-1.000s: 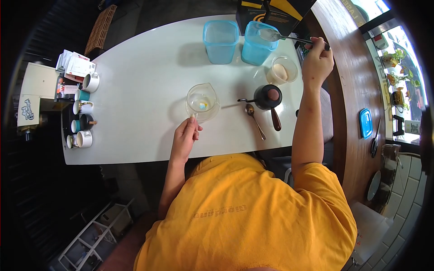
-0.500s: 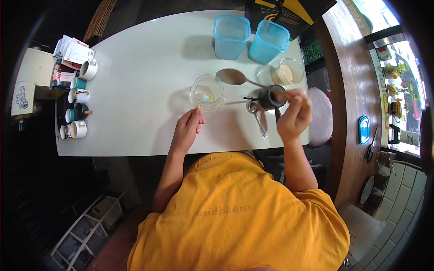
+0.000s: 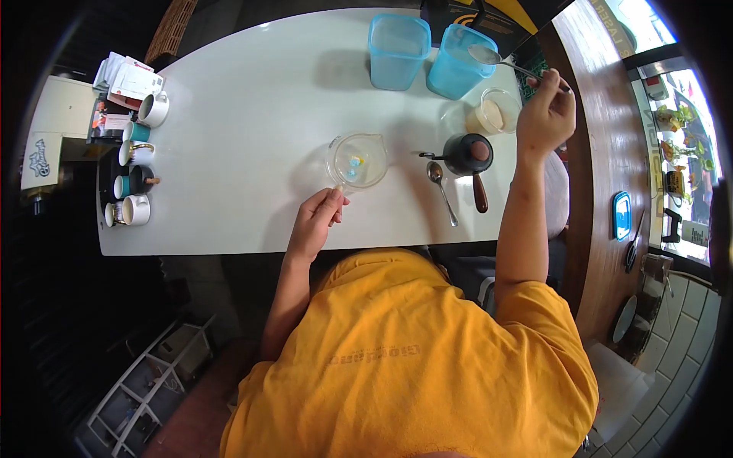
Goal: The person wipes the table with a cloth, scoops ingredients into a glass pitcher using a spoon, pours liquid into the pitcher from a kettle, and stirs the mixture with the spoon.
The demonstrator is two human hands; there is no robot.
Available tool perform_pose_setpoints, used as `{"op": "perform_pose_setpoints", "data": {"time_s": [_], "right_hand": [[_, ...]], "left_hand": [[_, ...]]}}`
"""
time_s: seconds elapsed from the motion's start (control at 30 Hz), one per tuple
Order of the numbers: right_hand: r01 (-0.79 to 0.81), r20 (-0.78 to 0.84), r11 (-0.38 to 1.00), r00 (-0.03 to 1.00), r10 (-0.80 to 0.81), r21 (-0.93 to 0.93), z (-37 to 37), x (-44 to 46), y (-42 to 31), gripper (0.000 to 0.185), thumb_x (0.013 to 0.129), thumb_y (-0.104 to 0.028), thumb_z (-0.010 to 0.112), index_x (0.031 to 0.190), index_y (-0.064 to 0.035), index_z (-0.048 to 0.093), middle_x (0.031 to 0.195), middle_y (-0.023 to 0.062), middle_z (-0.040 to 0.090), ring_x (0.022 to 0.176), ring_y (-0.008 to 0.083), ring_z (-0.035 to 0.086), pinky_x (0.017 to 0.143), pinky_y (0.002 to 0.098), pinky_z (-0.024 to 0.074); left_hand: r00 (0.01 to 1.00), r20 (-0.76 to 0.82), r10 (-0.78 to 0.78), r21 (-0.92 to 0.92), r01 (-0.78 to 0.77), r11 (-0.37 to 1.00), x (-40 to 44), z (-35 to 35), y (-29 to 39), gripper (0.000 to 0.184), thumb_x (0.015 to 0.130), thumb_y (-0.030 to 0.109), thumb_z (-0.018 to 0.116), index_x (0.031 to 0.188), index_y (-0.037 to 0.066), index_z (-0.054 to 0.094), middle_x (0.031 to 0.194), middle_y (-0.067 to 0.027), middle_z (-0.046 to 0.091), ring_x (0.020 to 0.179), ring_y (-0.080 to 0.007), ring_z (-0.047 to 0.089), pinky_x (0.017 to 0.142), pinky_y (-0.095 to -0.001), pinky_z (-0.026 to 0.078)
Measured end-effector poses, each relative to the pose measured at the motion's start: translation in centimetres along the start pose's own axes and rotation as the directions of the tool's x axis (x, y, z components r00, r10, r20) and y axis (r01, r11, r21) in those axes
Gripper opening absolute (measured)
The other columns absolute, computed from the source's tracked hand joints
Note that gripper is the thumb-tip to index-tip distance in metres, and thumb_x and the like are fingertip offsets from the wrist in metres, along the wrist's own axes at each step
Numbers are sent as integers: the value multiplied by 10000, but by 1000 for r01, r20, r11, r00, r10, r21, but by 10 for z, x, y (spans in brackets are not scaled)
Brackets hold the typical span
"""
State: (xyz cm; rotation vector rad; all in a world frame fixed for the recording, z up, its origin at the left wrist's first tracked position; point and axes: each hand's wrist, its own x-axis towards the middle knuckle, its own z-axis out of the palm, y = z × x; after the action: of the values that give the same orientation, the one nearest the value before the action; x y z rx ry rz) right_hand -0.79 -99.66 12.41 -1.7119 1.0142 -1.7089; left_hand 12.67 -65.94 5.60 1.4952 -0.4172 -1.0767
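My left hand (image 3: 318, 217) is closed on the handle of a clear glass jug (image 3: 376, 177), with its spout at the far right. Small blue and yellow marks show in the jug; I cannot tell what they are. My right hand (image 3: 547, 114) is raised at the table's right side, gripping a long-handled metal spoon (image 3: 485, 55). The spoon's bowl appears over the right-hand light blue container (image 3: 456, 76). Below that hand stand a clear tub (image 3: 498, 111) holding something pale and a dark pot (image 3: 467, 155) with a brown handle. A small spoon (image 3: 441, 191) lies beside the pot.
Another light blue container (image 3: 398, 57) stands at the back of the white table (image 3: 237, 175). Several cups (image 3: 136, 210) line the left edge, with papers (image 3: 130, 82) behind them. To the right, a wooden counter (image 3: 592, 153) carries a blue-rimmed lid (image 3: 622, 216).
My right hand has swung the long spoon up and away, from above the jug and pot to the blue container. My left hand keeps the jug, which has turned slightly. The view has shifted a little.
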Motion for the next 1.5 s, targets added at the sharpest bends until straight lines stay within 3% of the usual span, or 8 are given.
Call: {"op": "perform_pose_setpoints", "data": {"time_s": [0.37, 0.47, 0.53, 0.67, 1.03, 1.13, 1.23, 1.5], "right_hand": [[-184, 235, 967, 946, 222, -176, 40, -9, 28, 319, 928, -300, 617, 930, 16, 661, 758, 72, 714, 742, 127, 684, 737, 253, 500], [-202, 279, 961, 927, 249, -188, 39, -11, 42, 323, 916, -297, 642, 950, 23, 671, 787, 69, 714, 744, 119, 674, 728, 250, 498], [-245, 330, 957, 900, 283, -152, 37, -14, 51, 329, 902, -295, 666, 955, 30, 676, 779, 63, 709, 747, 104, 666, 725, 241, 494], [-261, 392, 950, 867, 309, -172, 24, -21, 45, 386, 884, -293, 690, 1073, 40, 649, 790, 39, 704, 669, 85, 598, 696, 241, 478], [-173, 307, 777, 850, 429, -606, -87, -93, -11, 381, 827, -310, 720, 1033, 4, 652, 827, 93, 673, 620, 148, 552, 614, 274, 457], [74, 362, 753, 904, 226, -654, -107, -123, 0, 355, 841, -306, 704, 1006, 4, 652, 806, 95, 665, 612, 182, 565, 611, 301, 465], [-346, 261, 706, 756, 600, -618, -107, -134, -5, 372, 885, -341, 653, 1014, 7, 661, 822, 126, 676, 686, 223, 630, 664, 343, 488], [-480, 350, 658, 583, 733, -580, -110, -136, 21, 406, 928, -363, 594, 971, 34, 671, 798, 121, 680, 723, 172, 627, 677, 299, 480]], "left_hand": [[997, 48, -60, 27, 59, 998, -6, -12, -17, 323, 1004, 290, 447, 760, 88, 507, 942, -77, 631, 680, -75, 461, 627, -229, 360], [997, 48, -68, -28, 69, 997, -3, -10, -17, 345, 991, 326, 503, 888, 25, 636, 663, 40, 482, 646, -53, 416, 615, -220, 333], [992, 70, -108, 49, 105, 993, 1, -11, -15, 320, 999, 302, 462, 762, 92, 513, 923, -63, 629, 672, -68, 459, 612, -228, 354], [987, 103, -122, 71, 115, 991, 10, -11, -17, 320, 997, 310, 467, 770, 93, 526, 912, -52, 626, 667, -62, 457, 608, -224, 351], [955, 215, -203, 51, 196, 979, 31, -10, -20, 320, 998, 335, 457, 827, 81, 551, 914, -45, 613, 676, -57, 465, 638, -210, 375], [941, 269, -203, -24, 217, 976, 35, -9, -21, 339, 997, 352, 437, 783, 97, 500, 950, -84, 607, 698, -81, 474, 657, -225, 387], [943, 291, -162, -170, 217, 961, 38, -4, -20, 351, 997, 347, 452, 755, 97, 495, 909, -78, 616, 671, -71, 473, 616, -221, 367], [944, 272, -186, -117, 224, 967, 37, -3, -15, 370, 1000, 363, 454, 749, 96, 508, 830, -52, 573, 668, -72, 460, 624, -224, 365]]}}
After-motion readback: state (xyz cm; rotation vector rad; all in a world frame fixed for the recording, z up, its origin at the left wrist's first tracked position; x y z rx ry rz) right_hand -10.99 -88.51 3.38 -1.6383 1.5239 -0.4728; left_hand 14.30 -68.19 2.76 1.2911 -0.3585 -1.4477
